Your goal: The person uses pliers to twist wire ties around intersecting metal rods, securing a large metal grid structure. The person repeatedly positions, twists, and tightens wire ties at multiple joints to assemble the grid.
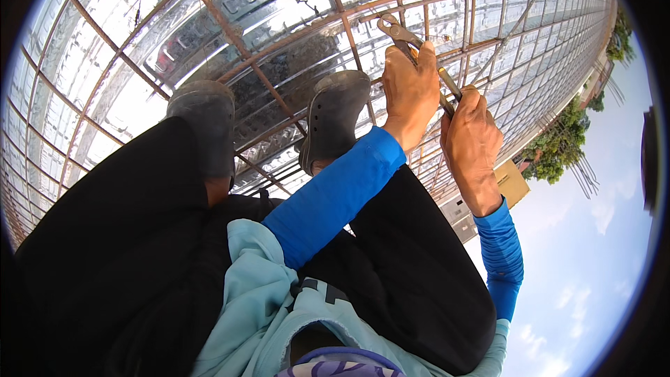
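Note:
A pair of metal end-cutting pincers (398,32) is held over the rusty rebar mesh (225,26). Their jaws point up and left, close to a crossing of bars. My left hand (410,94) is closed around the pincers just behind the head. Lower and to the right, my right hand (471,141) grips the ends of the long handles. Palms and fingers cover part of the handles. Whether the jaws touch a bar or a wire, I cannot tell.
Under the mesh lies shiny, ribbed metal sheeting (279,10). My dark clogs (336,108) stand among the bars. A short dark wire (306,5) sits ahead of them. Beyond the deck's right edge are trees (569,139), upright bars and a yellow wall (513,183).

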`<state>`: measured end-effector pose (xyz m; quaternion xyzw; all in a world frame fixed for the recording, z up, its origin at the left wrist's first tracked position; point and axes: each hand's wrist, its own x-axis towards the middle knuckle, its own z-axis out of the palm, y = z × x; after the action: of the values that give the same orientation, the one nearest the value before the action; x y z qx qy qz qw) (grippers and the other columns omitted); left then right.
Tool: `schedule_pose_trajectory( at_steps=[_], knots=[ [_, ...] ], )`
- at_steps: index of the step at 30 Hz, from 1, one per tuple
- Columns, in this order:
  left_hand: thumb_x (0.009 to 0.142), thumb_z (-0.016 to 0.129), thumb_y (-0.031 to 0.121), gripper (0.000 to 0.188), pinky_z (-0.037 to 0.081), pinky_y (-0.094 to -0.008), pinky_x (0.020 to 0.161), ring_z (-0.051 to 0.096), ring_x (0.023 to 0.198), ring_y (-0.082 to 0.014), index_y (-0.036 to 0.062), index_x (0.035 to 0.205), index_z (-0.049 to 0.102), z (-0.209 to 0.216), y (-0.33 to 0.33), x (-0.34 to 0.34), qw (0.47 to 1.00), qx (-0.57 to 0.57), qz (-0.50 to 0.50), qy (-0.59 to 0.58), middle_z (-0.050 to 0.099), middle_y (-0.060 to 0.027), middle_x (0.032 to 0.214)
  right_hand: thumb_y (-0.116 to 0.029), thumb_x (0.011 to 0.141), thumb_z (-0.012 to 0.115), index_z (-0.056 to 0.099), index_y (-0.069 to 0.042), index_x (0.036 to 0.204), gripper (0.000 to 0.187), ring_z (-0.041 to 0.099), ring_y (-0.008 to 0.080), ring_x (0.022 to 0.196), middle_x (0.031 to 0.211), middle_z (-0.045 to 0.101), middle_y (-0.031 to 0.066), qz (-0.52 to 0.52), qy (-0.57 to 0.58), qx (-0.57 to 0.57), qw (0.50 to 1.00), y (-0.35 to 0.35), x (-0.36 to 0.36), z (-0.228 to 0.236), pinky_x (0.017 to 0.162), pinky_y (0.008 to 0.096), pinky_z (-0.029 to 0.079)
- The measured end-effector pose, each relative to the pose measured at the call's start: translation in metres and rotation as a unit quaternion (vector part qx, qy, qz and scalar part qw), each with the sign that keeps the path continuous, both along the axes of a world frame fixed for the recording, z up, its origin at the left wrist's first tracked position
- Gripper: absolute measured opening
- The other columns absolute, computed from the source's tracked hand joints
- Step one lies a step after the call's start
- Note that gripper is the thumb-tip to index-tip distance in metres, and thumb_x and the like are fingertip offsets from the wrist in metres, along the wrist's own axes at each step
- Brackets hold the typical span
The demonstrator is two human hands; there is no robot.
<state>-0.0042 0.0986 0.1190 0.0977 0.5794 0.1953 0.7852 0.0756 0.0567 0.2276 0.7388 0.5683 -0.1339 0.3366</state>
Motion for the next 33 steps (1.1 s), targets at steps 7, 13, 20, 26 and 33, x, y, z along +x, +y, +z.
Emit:
schedule_pose_trajectory(
  at_steps=[7, 13, 20, 26, 33],
  knots=[
    [0.101, 0.07, 0.04, 0.047, 0.047, -0.0425, 0.093, 0.059, 0.101, -0.0268, -0.0049, 0.111, 0.058, -0.014, 0.001, -0.006, 0.986, 0.108, 0.093, 0.091, 0.063, -0.0156, 0.105, -0.011, 0.096, 0.072, 0.044, 0.003, 0.129, 0.046, 0.07, 0.0426, 0.088, 0.107, 0.061, 0.0249, 0.038, 0.002, -0.009, 0.999, 0.029, 0.013, 0.014, 0.065, 0.0519, 0.058],
    [0.102, 0.073, 0.04, 0.035, 0.049, -0.033, 0.081, 0.06, 0.089, -0.0129, 0.0094, 0.117, 0.063, -0.033, -0.011, 0.002, 0.95, 0.031, 0.267, -0.157, 0.066, -0.0007, 0.099, -0.013, 0.098, 0.071, 0.05, 0.001, 0.12, 0.034, 0.069, 0.0335, 0.077, 0.099, 0.054, 0.0166, 0.105, 0.022, -0.007, 0.994, 0.02, 0.01, 0.015, 0.057, 0.0445, 0.06],
    [0.101, 0.075, 0.036, 0.042, 0.049, -0.0274, 0.049, 0.061, 0.059, -0.0114, -0.0014, 0.107, 0.057, -0.009, 0.002, -0.006, 0.971, -0.056, 0.219, -0.075, 0.063, -0.0062, 0.078, -0.011, 0.097, 0.068, 0.055, 0.0, 0.126, 0.034, 0.068, 0.0293, 0.076, 0.094, 0.06, 0.0117, 0.215, -0.042, 0.015, 0.976, 0.036, 0.008, 0.018, 0.06, 0.0407, 0.057],
    [0.103, 0.071, 0.042, 0.047, 0.046, -0.0314, 0.052, 0.054, 0.058, -0.0134, 0.0003, 0.099, 0.05, 0.016, 0.009, -0.014, 0.98, -0.008, 0.196, 0.043, 0.054, -0.0038, 0.071, -0.053, 0.106, 0.06, 0.058, -0.001, 0.086, 0.055, 0.05, 0.0156, 0.046, 0.053, 0.041, 0.0023, -0.167, 0.306, -0.055, 0.936, 0.025, 0.048, 0.002, 0.043, 0.0289, 0.042],
    [0.106, 0.059, 0.056, 0.057, 0.045, -0.0377, 0.065, 0.053, 0.071, -0.0169, 0.0001, 0.101, 0.052, 0.031, 0.018, -0.023, 0.978, 0.051, 0.172, 0.103, 0.054, -0.0076, 0.076, -0.056, 0.105, 0.062, 0.063, -0.003, 0.089, 0.055, 0.036, 0.0031, 0.039, 0.056, 0.043, -0.0054, -0.655, 0.457, -0.14, 0.585, 0.02, 0.039, 0.0, 0.034, 0.0211, 0.03]
  ],
)
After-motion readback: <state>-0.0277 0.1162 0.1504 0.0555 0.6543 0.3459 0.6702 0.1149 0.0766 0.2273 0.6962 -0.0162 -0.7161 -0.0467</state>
